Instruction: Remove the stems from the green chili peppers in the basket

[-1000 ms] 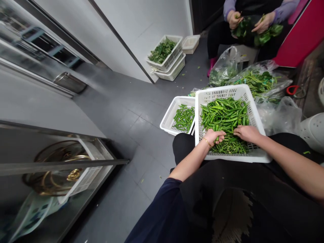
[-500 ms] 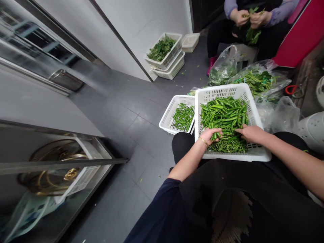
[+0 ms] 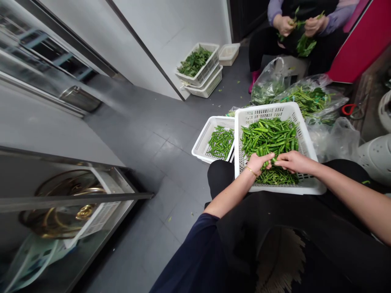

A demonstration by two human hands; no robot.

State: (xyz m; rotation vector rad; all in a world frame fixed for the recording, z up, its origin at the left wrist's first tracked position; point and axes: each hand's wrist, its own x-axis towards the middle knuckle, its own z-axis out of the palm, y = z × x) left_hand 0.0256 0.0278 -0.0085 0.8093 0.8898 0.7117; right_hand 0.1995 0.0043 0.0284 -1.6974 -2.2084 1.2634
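Observation:
A white slotted basket (image 3: pixel 309 140) rests on my lap with a heap of green chili peppers (image 3: pixel 269 132) in its far part. Cut-off pepper stems (image 3: pixel 276 178) lie in a pile at the near side. My left hand (image 3: pixel 259 162) is closed round several peppers above the basket. Close against it, my right hand (image 3: pixel 291 161) pinches at the end of a pepper with thumb and fingertips. Left of the lap basket stands a smaller white basket (image 3: pixel 200 144) with a few green peppers (image 3: pixel 220 142) in it.
Clear plastic bags of leafy greens (image 3: pixel 308 99) lie beyond the basket. A co-worker (image 3: pixel 305 28) sits opposite, holding greens. Stacked white baskets (image 3: pixel 203 83) with leaves stand by the wall. A metal shelf (image 3: pixel 122 197) is at left; a white perforated bucket (image 3: pixel 377 152) is at right.
My right hand has moved left, up to my left hand, which has shifted slightly right with its peppers. The co-worker's hands have moved apart a little.

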